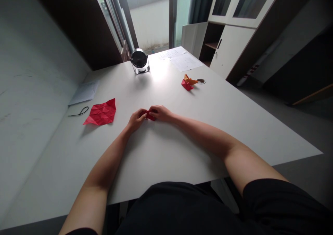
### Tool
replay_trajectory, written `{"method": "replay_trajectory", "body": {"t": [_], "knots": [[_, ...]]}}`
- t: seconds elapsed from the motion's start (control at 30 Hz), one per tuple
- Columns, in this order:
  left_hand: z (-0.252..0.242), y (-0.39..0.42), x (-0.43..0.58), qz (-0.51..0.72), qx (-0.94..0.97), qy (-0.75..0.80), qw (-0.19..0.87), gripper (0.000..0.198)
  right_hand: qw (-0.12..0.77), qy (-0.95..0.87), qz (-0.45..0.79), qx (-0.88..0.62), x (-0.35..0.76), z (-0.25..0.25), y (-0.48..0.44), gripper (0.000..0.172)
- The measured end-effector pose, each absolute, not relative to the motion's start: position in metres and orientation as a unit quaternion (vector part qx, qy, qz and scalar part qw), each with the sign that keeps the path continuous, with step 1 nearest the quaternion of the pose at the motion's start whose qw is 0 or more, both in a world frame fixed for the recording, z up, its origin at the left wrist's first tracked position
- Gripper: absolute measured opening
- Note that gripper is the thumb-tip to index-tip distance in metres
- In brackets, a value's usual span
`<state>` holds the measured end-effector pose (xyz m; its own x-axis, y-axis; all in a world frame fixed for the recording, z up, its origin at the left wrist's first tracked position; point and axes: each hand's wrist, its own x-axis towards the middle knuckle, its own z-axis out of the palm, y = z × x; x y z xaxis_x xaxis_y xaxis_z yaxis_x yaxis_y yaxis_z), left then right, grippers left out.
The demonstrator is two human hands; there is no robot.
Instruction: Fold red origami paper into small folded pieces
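- Gripping folded red paper [151,117] between left hand [137,119] and right hand [160,113].
- Having, from there, creased red sheet [102,113] at nine o'clock, orange folded figure [191,81] at two.

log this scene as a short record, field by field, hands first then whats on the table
left hand: fingers on the small red paper
right hand: fingers on the same piece, opposite side
left of hands: creased red sheet, spread out; thin black loop beside it
right, farther off: red folded paper in front of orange folded paper
far end: round dark-faced object on metal stand; white papers
surface: white table
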<state>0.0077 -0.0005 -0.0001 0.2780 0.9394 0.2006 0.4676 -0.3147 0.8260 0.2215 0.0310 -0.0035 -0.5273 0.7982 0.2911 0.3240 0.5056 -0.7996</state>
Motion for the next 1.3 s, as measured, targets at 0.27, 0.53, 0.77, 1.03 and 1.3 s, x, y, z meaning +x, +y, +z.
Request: {"method": "replay_trajectory", "body": {"t": [0.27, 0.53, 0.77, 1.03, 1.3], "knots": [[0.0026, -0.0014, 0.0085, 0.356, 0.726, 0.481, 0.338, 0.025, 0.328, -0.799, 0.351, -0.362, 0.2210, -0.0038, 0.0312, 0.019], [0.0019, -0.0009, 0.0084, 0.352, 0.725, 0.488, 0.334, 0.025, 0.329, -0.802, 0.343, -0.361, 0.2215, -0.0049, 0.0316, 0.019], [0.0014, -0.0012, 0.0083, 0.353, 0.723, 0.487, 0.340, 0.026, 0.329, -0.801, 0.350, -0.357, 0.2209, -0.0064, 0.0324, 0.020], [-0.0004, 0.0004, 0.0076, 0.352, 0.730, 0.491, 0.321, 0.025, 0.321, -0.798, 0.357, -0.364, 0.2207, -0.0042, 0.0310, 0.019], [0.0020, -0.0015, 0.0077, 0.351, 0.733, 0.483, 0.325, 0.025, 0.327, -0.797, 0.358, -0.360, 0.2205, -0.0081, 0.0332, 0.022]]}}
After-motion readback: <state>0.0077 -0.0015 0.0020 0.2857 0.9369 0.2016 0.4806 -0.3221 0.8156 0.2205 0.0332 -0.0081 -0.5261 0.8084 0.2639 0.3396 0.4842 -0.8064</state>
